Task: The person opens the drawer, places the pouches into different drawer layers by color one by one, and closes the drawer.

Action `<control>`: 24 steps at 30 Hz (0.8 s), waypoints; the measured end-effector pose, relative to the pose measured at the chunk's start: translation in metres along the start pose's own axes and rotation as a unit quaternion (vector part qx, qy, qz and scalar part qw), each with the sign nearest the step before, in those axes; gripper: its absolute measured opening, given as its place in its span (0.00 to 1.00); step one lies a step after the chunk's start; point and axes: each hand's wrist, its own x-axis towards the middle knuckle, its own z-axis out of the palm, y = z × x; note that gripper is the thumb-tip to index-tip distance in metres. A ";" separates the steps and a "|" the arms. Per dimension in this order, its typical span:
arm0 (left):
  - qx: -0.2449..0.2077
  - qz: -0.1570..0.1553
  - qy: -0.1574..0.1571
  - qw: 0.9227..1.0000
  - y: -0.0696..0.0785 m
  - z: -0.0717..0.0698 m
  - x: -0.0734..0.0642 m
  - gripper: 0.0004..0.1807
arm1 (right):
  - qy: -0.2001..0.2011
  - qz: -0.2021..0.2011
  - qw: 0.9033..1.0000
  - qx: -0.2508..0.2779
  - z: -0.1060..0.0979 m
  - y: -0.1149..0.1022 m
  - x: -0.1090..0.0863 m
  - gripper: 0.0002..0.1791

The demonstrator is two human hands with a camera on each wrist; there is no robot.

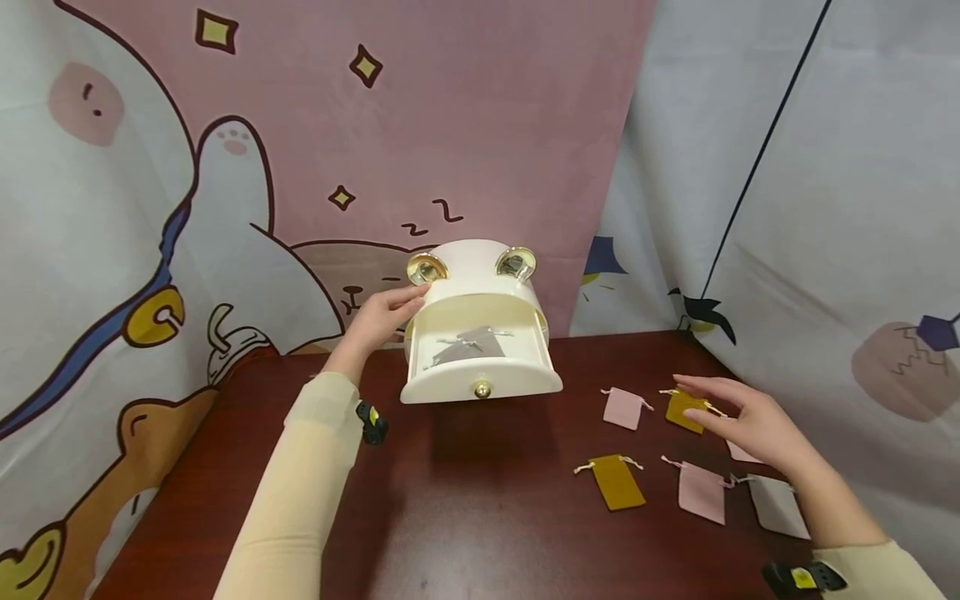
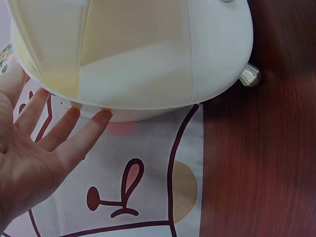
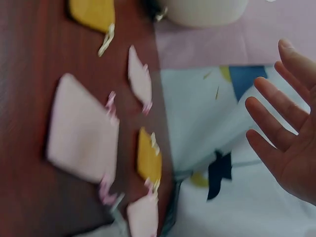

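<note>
A cream storage box (image 1: pixel 480 279) with two gold-rimmed, ear-like rounds on top stands at the back. Its drawer (image 1: pixel 442 392) is pulled out and holds grey drawstring pouches (image 1: pixel 474 348). My left hand (image 1: pixel 375 325) rests its extended fingertips against the box's left side; the left wrist view shows those fingers (image 2: pixel 81 140) by the white wall. Over the pouches at the right, my right hand (image 1: pixel 761 425) hovers with loosely extended fingers and holds nothing. Beneath or near it lie a mustard pouch (image 1: pixel 682 410), a pink pouch (image 1: pixel 702 492) and a grey pouch (image 1: pixel 778 505).
Another mustard pouch (image 1: pixel 617 482) and a pink pouch (image 1: pixel 623 408) lie between the box and my right hand. A further pink pouch (image 3: pixel 144 215) is partly hidden in the head view. Printed cloth (image 1: pixel 517 125) hangs behind the dark wooden table (image 1: pixel 450 533).
</note>
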 end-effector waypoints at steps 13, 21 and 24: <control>0.004 0.002 0.001 1.000 -0.001 -0.001 0.000 0.25 | 0.036 0.040 0.999 0.002 -0.003 0.066 -0.046 0.25; -0.001 -0.005 0.002 1.000 -0.002 0.000 0.000 0.25 | 0.022 0.074 0.996 0.037 0.003 0.096 -0.071 0.26; -0.002 -0.005 0.002 1.000 -0.002 0.000 0.001 0.25 | 0.013 0.090 0.995 0.034 0.006 0.106 -0.077 0.26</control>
